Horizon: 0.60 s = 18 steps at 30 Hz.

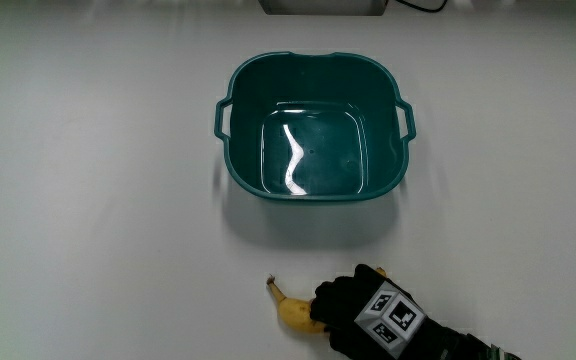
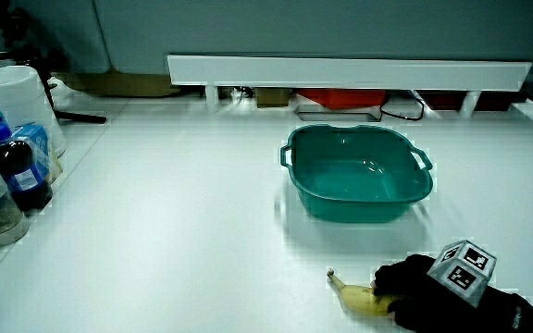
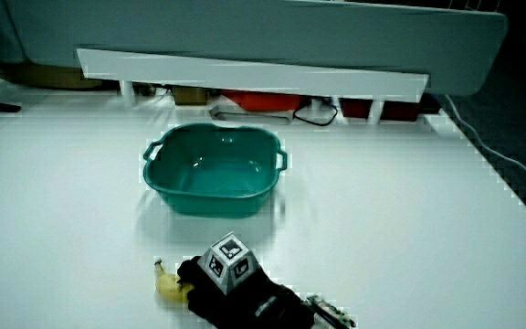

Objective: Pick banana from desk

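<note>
A yellow banana (image 1: 290, 308) lies on the white desk, nearer to the person than the teal basin (image 1: 246, 168). Its stem end points away from the hand. The gloved hand (image 1: 353, 308) covers the banana's other end, its fingers curled around the fruit. In both side views the banana (image 2: 354, 294) (image 3: 167, 286) pokes out from under the hand (image 2: 413, 289) (image 3: 210, 283), still resting on the desk. The patterned cube (image 1: 390, 317) sits on the back of the hand.
The teal basin (image 2: 315, 202) (image 3: 160, 189) stands mid-table and holds nothing. Bottles and a white container (image 2: 15, 102) stand at the table's edge in a side view. A low white partition (image 2: 340, 69) runs along the table's end.
</note>
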### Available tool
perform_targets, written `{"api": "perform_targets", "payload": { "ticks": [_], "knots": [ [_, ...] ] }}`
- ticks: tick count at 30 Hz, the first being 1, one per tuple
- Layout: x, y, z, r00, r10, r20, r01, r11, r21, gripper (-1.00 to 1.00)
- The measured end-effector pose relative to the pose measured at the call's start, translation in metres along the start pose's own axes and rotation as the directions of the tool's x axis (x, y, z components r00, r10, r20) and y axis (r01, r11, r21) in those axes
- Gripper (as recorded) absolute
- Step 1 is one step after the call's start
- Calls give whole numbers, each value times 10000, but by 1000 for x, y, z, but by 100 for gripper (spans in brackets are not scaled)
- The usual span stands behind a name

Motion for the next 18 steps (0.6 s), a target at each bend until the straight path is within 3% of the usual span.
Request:
{"api": "perform_targets", "payload": {
  "ticks": [7, 9, 16, 18],
  "knots": [
    [1, -3, 0, 9999, 167, -21, -166, 9994, 302, 100],
    [1, -3, 1, 9994, 245, -255, -237, 9993, 304, 100],
    [5, -4, 21, 9980, 301, -556, -265, 9975, 652, 100],
    [10, -4, 28, 9982, 328, -499, -304, 9984, 486, 100]
  ]
}}
